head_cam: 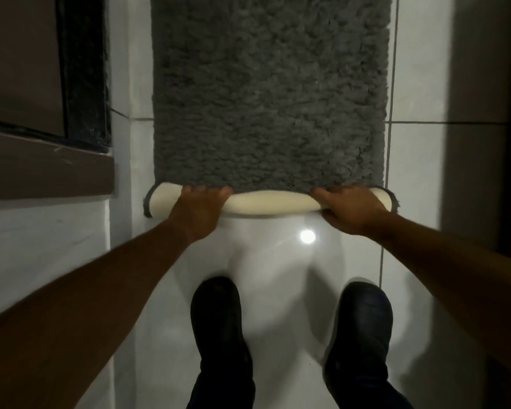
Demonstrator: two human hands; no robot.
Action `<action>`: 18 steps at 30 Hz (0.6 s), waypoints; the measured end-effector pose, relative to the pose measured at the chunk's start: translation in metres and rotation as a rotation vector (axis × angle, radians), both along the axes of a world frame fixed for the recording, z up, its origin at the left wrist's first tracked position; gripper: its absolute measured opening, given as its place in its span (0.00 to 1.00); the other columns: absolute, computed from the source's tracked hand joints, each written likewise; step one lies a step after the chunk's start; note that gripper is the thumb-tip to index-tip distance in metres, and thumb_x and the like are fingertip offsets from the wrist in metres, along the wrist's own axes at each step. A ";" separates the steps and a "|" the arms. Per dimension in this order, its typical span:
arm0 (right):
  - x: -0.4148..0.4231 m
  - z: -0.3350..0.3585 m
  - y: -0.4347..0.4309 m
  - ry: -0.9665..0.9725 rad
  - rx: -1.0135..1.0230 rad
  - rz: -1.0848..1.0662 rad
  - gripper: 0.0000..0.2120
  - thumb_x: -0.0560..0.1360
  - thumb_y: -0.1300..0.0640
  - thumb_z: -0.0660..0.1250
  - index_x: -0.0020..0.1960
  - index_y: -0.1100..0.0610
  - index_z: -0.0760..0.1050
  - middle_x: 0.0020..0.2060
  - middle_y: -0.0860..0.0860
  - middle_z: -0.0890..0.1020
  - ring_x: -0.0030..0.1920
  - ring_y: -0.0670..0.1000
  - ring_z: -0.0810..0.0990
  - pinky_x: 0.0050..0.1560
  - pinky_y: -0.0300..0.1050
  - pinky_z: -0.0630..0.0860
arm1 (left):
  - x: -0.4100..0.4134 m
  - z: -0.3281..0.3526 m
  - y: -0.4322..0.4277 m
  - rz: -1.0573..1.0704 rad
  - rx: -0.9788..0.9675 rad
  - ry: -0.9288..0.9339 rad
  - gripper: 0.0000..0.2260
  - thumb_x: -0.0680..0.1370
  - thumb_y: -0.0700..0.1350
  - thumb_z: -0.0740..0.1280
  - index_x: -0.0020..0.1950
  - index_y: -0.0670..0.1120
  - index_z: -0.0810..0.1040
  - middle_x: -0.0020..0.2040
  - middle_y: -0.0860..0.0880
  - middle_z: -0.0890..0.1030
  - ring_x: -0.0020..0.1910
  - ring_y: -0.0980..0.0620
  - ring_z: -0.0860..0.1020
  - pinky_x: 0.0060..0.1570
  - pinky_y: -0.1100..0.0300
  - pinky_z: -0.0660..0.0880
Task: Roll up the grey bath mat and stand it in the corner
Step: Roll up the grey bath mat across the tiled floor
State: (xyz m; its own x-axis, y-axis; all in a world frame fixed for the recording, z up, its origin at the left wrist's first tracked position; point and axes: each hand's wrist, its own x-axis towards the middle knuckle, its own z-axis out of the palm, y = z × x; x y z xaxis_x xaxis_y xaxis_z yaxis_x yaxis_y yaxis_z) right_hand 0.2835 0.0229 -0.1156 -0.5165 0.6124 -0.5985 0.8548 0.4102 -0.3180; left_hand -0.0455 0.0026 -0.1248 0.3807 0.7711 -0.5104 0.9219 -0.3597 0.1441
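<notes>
The grey shaggy bath mat (269, 90) lies flat on the white tiled floor and stretches away from me. Its near edge is turned over into a short roll (270, 202) that shows the cream underside. My left hand (199, 212) presses on the roll near its left end, fingers curled over it. My right hand (350, 208) grips the roll near its right end. Both arms reach forward from the bottom corners of the view.
My two black shoes (219, 323) stand on the glossy white floor tiles (281, 255) just behind the roll. A brown door and dark frame (83, 69) run along the left. A shadowed wall (481, 143) borders the right side.
</notes>
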 end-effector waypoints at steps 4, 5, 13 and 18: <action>0.010 0.008 -0.021 -0.046 -0.248 -0.007 0.22 0.79 0.50 0.63 0.71 0.54 0.67 0.61 0.57 0.80 0.56 0.58 0.81 0.56 0.54 0.79 | 0.003 0.011 -0.021 0.103 -0.292 -0.175 0.20 0.77 0.45 0.69 0.67 0.45 0.71 0.61 0.40 0.79 0.57 0.43 0.78 0.58 0.51 0.74; 0.012 0.007 -0.026 -0.041 -0.233 -0.027 0.24 0.79 0.50 0.65 0.73 0.53 0.66 0.65 0.58 0.77 0.59 0.59 0.79 0.58 0.56 0.79 | 0.002 0.012 -0.021 0.109 -0.335 -0.176 0.20 0.77 0.45 0.69 0.67 0.44 0.70 0.61 0.40 0.78 0.57 0.43 0.78 0.58 0.51 0.74; -0.002 -0.013 -0.049 -0.130 0.318 -0.110 0.27 0.76 0.50 0.63 0.73 0.58 0.65 0.72 0.63 0.69 0.70 0.67 0.67 0.67 0.73 0.62 | 0.007 0.000 0.001 0.011 0.217 0.089 0.13 0.75 0.39 0.64 0.59 0.43 0.75 0.60 0.38 0.77 0.56 0.37 0.75 0.56 0.42 0.72; -0.011 -0.018 -0.049 -0.290 0.220 -0.038 0.46 0.74 0.33 0.60 0.79 0.60 0.49 0.79 0.62 0.55 0.77 0.66 0.55 0.70 0.75 0.56 | 0.014 -0.011 -0.037 0.010 0.079 0.133 0.44 0.72 0.67 0.65 0.79 0.44 0.54 0.73 0.35 0.65 0.72 0.35 0.64 0.70 0.36 0.61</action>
State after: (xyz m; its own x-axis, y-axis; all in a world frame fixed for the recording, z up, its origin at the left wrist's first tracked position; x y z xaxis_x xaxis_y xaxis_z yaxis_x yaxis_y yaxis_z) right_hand 0.2726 -0.0263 -0.1335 -0.3195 0.7582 -0.5684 0.9122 0.4084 0.0321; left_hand -0.0313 -0.0345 -0.1360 0.3060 0.8141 -0.4936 0.9345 -0.3559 -0.0075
